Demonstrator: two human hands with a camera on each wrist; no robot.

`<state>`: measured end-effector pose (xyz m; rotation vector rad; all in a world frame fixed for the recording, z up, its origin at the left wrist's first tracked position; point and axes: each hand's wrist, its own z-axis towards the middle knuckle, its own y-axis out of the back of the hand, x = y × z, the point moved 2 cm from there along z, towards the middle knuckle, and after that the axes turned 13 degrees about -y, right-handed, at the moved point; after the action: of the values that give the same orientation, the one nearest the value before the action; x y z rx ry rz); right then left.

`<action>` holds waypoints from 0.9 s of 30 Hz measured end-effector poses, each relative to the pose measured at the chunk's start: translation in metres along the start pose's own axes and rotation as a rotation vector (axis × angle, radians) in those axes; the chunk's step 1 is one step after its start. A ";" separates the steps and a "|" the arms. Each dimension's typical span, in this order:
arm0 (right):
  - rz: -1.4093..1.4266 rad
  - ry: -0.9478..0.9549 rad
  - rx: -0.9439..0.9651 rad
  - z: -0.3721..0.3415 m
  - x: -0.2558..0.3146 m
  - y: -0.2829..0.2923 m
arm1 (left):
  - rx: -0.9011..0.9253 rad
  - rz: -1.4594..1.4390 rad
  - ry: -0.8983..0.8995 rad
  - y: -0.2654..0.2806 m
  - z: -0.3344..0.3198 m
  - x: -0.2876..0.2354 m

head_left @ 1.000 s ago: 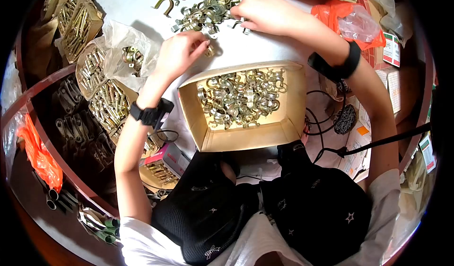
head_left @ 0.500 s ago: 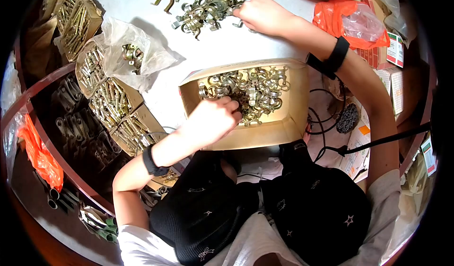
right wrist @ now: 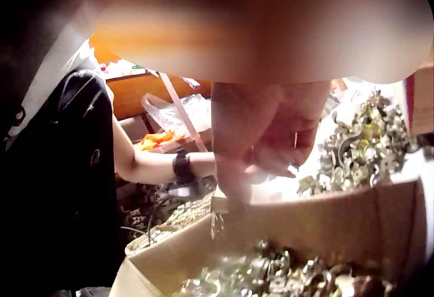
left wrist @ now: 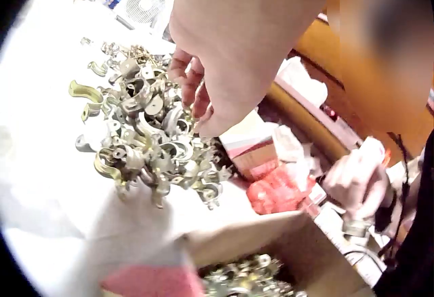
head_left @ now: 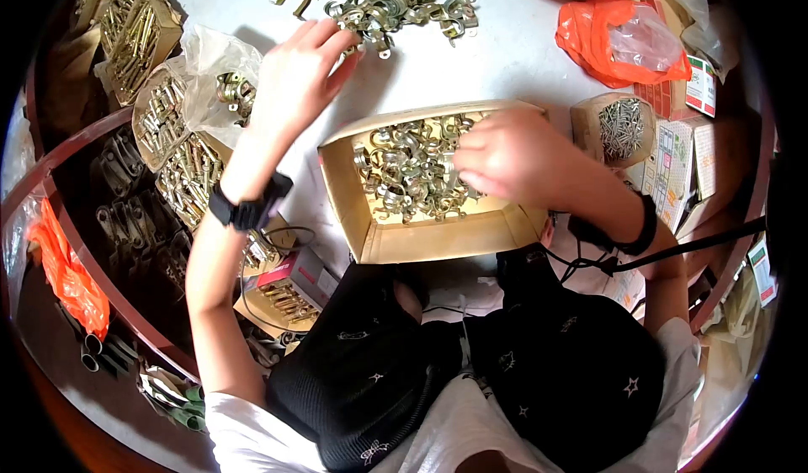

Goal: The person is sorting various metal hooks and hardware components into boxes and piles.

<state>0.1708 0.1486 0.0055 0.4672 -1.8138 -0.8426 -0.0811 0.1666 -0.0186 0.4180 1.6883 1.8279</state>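
Curved metal clamps (head_left: 396, 6) lie in a loose pile on the white table, also visible in the left wrist view (left wrist: 149, 121). At the pile's near left edge is my left hand (head_left: 296, 73), fingers loosely bent; in the left wrist view the hand (left wrist: 227, 73) hangs beside the clamps with no held piece visible. My right hand (head_left: 513, 157), blurred, is over the right side of a cardboard box (head_left: 442, 244) containing more clamps (head_left: 412, 166). In the right wrist view, a blurred metallic piece (right wrist: 218, 219) shows below that hand (right wrist: 264, 134); whether it is gripped is unclear.
Boxes of long bolts (head_left: 189, 178) and a clear bag (head_left: 202, 73) of clamps stand on the left. To the right are a red bag (head_left: 610, 44) and a container of small screws (head_left: 623, 128). The cardboard box rests over the person's lap.
My left hand has moved from the box up to the pile's left edge. My right hand has come down from the pile to over the box, uncovering the screw container.
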 end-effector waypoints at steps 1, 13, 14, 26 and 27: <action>0.003 -0.002 0.002 -0.002 0.000 -0.009 | 0.001 0.009 -0.057 -0.009 0.005 0.006; 0.116 -0.084 -0.096 -0.001 -0.030 -0.024 | 0.077 0.051 -0.291 -0.046 0.035 0.026; 0.113 -0.084 -0.096 0.004 -0.034 -0.009 | 0.074 0.053 -0.291 -0.041 0.036 0.027; -0.038 -0.683 -0.338 0.052 -0.157 0.018 | -0.260 -1.145 0.570 0.014 0.003 0.005; 0.027 -0.725 -0.274 0.055 -0.162 0.013 | -0.238 -1.199 0.594 0.016 -0.001 0.000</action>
<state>0.1841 0.2821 -0.1021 -0.0630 -2.2905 -1.3339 -0.0852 0.1655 -0.0036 -1.1159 1.4536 1.1849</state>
